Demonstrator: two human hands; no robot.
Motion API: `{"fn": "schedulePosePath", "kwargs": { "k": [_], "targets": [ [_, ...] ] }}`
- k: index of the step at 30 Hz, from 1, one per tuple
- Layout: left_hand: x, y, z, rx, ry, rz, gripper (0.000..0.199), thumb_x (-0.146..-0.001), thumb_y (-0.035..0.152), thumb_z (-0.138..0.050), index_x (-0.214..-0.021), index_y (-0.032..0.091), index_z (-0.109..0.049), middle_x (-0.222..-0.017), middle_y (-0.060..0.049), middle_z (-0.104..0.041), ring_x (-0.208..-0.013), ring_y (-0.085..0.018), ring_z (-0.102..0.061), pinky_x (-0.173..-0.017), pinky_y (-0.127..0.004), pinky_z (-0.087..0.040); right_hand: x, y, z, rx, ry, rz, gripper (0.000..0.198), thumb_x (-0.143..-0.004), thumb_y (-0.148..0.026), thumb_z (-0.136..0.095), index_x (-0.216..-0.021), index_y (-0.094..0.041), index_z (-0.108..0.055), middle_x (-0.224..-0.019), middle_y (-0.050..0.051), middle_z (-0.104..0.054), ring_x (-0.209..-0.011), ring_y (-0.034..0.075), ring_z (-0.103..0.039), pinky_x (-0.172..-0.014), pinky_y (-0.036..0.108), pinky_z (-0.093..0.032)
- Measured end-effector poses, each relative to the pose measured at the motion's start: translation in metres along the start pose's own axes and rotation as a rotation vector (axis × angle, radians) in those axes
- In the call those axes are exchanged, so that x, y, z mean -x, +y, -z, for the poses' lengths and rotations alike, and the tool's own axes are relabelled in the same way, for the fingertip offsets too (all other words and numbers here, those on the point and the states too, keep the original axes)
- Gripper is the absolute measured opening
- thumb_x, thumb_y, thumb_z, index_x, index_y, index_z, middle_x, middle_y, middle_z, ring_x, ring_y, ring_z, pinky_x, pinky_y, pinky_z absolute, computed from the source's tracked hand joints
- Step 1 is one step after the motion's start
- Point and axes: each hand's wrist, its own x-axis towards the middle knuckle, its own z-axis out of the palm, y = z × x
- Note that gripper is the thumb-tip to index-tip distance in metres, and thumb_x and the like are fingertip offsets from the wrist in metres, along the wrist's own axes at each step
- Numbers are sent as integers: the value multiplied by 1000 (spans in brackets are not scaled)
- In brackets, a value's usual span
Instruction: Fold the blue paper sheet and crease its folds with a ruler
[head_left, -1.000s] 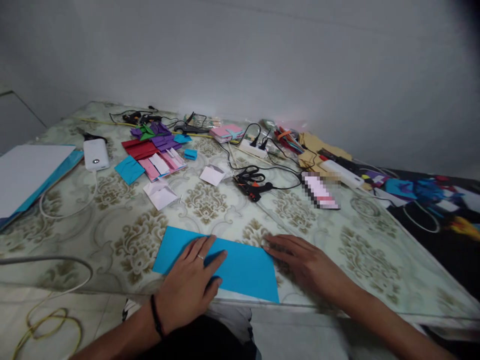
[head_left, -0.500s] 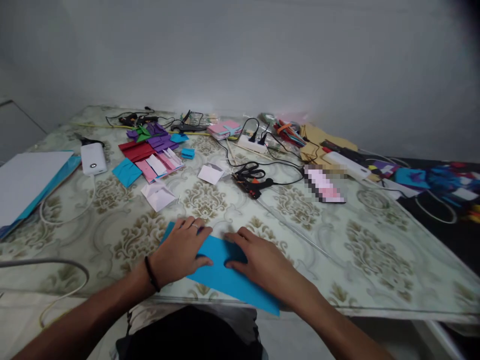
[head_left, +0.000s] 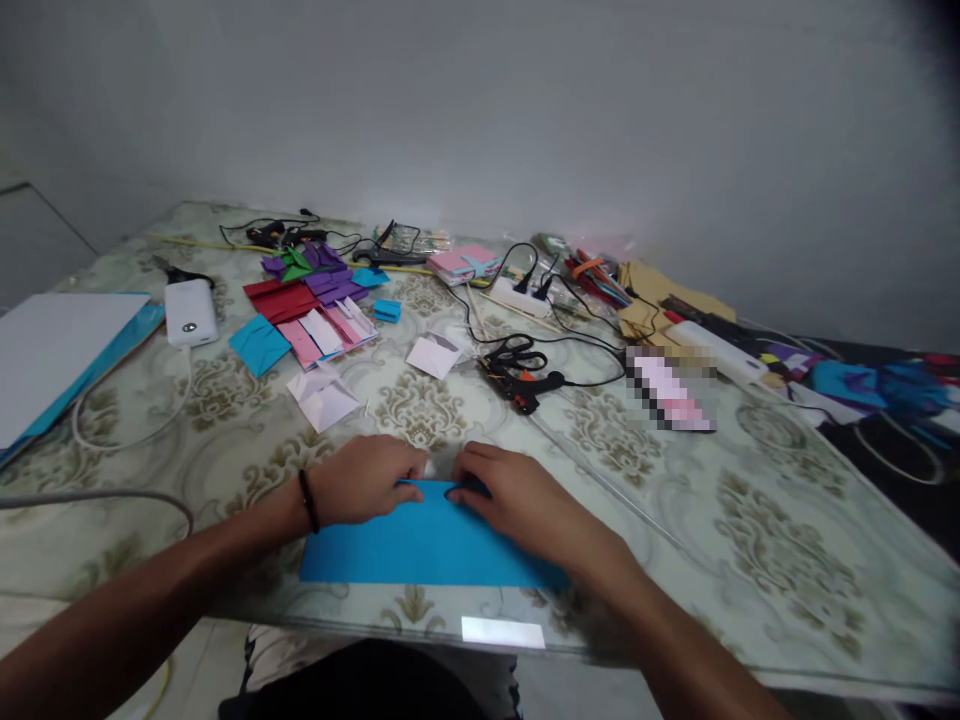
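A person's two hands meet at the far edge of a blue sheet of paper (head_left: 420, 545) lying flat near the front edge of a glass-topped table (head_left: 750, 530), low in the centre of the frame. The left hand (head_left: 367, 480), a dark band at its wrist, rests palm-down on the sheet's upper left part, its fingers drawn together and curled onto the paper's far edge. The right hand (head_left: 517, 500) lies just beside it, fingers close together and pressed flat on the same edge, fingertips nearly touching those of the left. Beyond the hands, toward the middle of the frame, a folded white paper piece (head_left: 324, 398) and black scissors (head_left: 514, 353) lie on the patterned top, with a glue gun (head_left: 525, 385) just in front of the scissors. At upper left sit a white power bank (head_left: 190, 312) and a scatter of red, pink and purple folded papers (head_left: 315, 305); a white sheet (head_left: 52, 350) lies at the far left edge.
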Motion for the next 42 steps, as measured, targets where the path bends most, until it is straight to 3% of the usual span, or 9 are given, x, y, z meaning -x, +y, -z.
{"fn": "schedulePosePath", "kwargs": {
  "k": [6,12,17,22,29,42],
  "targets": [
    [-2,-12,6,150,37,1,12,-96,20,-61,-87,19,-69,-77,3,-69,-74,-15,-63,-69,-24,-39,-26,11,-8,-216,46,273,11,-101,-16,-58,-96,-18,-68,-95,4,-70,-90,19,-66,-83,30,-50],
    [-1,-12,1,218,48,22,15,-96,21,-58,-89,18,-70,-79,1,-70,-74,-15,-62,-69,-26,-39,-33,17,-25,-302,101,377,12,-97,-12,-58,-94,-18,-67,-91,4,-69,-85,18,-64,-81,30,-50],
    [-2,-14,0,205,9,16,19,-98,24,-54,-89,17,-69,-81,-1,-70,-76,-16,-62,-73,-28,-40,-32,28,-22,-394,113,429,15,-98,-14,-57,-89,-18,-68,-86,3,-67,-83,17,-63,-77,28,-48],
    [-2,-23,12,245,10,15,22,-98,27,-52,-87,17,-68,-75,2,-67,-67,-13,-58,-65,-25,-38,-29,40,-10,-422,127,401,18,-99,-17,-56,-87,-18,-68,-85,3,-67,-81,16,-63,-77,27,-47],
    [-2,-36,32,262,-60,73,28,-101,36,-49,-88,17,-64,-78,1,-66,-72,-14,-58,-68,-23,-42,-27,63,6,-429,106,326,19,-96,-22,-56,-83,-18,-69,-82,2,-69,-75,15,-62,-72,25,-45],
    [-1,-54,40,278,-85,29,35,-102,44,-47,-86,16,-61,-78,1,-62,-72,-14,-53,-69,-24,-41,-19,89,30,-452,58,136,24,-92,-36,-57,-84,-17,-68,-81,3,-70,-73,17,-60,-71,28,-45]
  ]
}}
